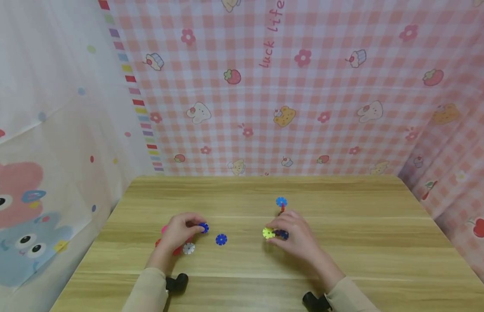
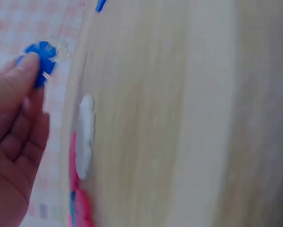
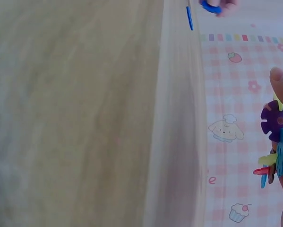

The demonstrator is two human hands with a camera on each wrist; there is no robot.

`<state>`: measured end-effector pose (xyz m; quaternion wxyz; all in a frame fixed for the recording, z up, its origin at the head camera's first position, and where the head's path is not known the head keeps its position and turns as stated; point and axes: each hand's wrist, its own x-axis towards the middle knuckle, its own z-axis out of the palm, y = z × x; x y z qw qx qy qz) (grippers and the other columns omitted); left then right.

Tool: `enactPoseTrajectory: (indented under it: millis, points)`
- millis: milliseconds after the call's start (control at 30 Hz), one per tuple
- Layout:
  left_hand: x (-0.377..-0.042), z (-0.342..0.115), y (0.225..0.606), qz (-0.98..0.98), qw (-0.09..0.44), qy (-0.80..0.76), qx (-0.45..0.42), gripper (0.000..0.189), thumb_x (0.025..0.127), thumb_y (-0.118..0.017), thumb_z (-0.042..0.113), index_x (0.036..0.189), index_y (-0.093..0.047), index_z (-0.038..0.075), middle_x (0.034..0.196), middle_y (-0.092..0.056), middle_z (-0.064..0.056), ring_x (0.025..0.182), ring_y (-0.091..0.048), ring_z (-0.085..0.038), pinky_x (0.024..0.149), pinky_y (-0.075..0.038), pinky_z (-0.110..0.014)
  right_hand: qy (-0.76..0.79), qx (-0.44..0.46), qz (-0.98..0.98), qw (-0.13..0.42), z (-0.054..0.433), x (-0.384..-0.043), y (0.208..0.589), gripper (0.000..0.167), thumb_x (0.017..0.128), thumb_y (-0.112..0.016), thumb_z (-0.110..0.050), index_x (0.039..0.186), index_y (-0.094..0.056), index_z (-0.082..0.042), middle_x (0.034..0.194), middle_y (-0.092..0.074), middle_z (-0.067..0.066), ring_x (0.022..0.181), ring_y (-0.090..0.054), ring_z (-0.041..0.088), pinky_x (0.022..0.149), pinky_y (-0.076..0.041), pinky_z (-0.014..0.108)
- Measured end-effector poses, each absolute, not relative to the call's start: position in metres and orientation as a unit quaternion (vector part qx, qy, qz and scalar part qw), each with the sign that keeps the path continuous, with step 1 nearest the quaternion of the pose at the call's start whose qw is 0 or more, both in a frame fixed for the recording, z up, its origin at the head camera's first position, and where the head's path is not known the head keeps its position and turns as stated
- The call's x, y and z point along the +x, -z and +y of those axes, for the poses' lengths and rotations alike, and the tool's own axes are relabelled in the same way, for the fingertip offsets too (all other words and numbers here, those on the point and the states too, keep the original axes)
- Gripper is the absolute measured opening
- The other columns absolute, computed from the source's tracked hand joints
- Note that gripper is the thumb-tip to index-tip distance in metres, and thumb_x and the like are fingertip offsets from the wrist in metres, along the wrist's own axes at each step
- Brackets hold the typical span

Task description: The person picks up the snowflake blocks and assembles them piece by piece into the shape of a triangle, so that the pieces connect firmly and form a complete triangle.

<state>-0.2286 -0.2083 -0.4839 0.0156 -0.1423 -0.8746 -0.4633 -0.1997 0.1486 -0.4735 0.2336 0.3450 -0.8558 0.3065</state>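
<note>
Between thumb and fingers, my left hand (image 1: 178, 232) pinches a dark blue notched plastic disc (image 1: 204, 227), seen held above the table in the left wrist view. My right hand (image 1: 298, 234) holds a cluster of joined notched discs. Its yellow disc (image 1: 268, 233) faces left, and a lighter blue disc (image 1: 281, 202) sticks out beyond the fingers. In the right wrist view a purple disc (image 3: 273, 124) shows under the thumb, with blue, yellow, red and brown ones below; the palm side hides part of the cluster. The two hands are apart.
Another dark blue disc (image 1: 221, 239) lies on the wooden table (image 1: 242, 277) between the hands. Beside and beneath the left hand are a white disc (image 1: 189, 248) and several pink and red ones, partly covered. A checked curtain (image 1: 242, 95) hangs behind the table.
</note>
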Motion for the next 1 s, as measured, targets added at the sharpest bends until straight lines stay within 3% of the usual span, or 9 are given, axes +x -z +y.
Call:
enactPoseTrajectory:
  millis: [533, 1000]
  points:
    - [-0.206, -0.098, 0.458, -0.816, 0.027, 0.537, -0.213, 0.010, 0.082, -0.078, 0.002, 0.091, -0.077, 0.006, 0.086, -0.074, -0.002, 0.074, -0.066, -0.013, 0.068, -0.056, -0.026, -0.310, 0.348, -0.853, 0.233, 0.143, -0.200, 0.475, 0.037, 0.065, -0.093, -0.021, 0.097, -0.077, -0.013, 0.095, -0.073, -0.005, 0.092, -0.056, 0.015, 0.083, -0.047, 0.036]
    - [-0.205, -0.074, 0.460, -0.815, 0.048, 0.533, -0.222, 0.008, 0.082, -0.078, -0.001, 0.086, -0.075, 0.006, 0.083, -0.073, -0.004, 0.072, -0.064, -0.009, 0.066, -0.055, -0.024, -0.318, 0.321, -0.865, 0.220, 0.147, -0.199, 0.473, 0.034, 0.068, -0.092, -0.022, 0.097, -0.077, -0.013, 0.094, -0.072, -0.005, 0.092, -0.058, 0.015, 0.086, -0.046, 0.039]
